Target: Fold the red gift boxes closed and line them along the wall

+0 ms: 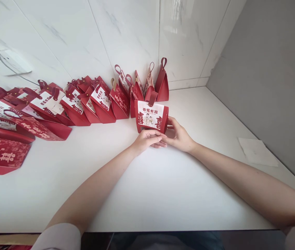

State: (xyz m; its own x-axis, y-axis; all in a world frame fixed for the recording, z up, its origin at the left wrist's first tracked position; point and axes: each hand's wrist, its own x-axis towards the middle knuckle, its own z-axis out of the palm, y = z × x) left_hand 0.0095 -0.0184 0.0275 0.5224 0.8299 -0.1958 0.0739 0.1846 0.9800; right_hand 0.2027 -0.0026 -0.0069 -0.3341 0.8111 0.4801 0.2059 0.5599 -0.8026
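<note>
A small red gift box (151, 119) stands upright on the white table in front of me. It has a white printed front with red characters and a drawn couple, and a dark red strap loop on top. My right hand (180, 136) is closed around its right edge, with some fingers hidden behind it. My left hand (149, 139) lies along the lower front of the box, fingers stretched out to the right. Its fingertips meet the right thumb. Part of the box's bottom edge is hidden by the left hand.
Several similar red boxes (102, 100) with strap loops crowd the back and left of the white table (189, 194). Just behind the held box stand a few more, close to the tiled wall. On the right lies a white sheet (258, 151), beside a grey wall. A wall socket (9, 62) has a cable.
</note>
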